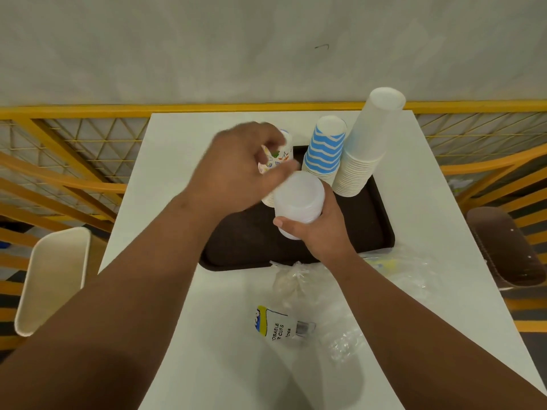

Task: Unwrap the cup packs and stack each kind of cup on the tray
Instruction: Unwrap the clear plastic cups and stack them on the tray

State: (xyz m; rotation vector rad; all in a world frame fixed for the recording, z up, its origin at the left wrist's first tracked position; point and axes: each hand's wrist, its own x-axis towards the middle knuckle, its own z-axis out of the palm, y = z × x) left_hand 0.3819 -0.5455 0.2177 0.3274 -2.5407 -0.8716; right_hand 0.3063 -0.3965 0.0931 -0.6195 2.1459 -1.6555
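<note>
Your right hand [318, 229] grips the translucent cup stack [299, 199] upright, bases up, over the tray [370, 229]; left hand [236, 170] fingers curl at its ten o'clock.

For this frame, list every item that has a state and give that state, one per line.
plain white cup stack: upside down on the tray, leaning
blue striped cup stack: upside down on the tray
patterned cup stack: partly hidden behind the left hand
clear plastic cups: gripped
left hand: blurred, above the cups
right hand: gripping clear cups
wrappers: empty, on the table
tray: flat
</note>
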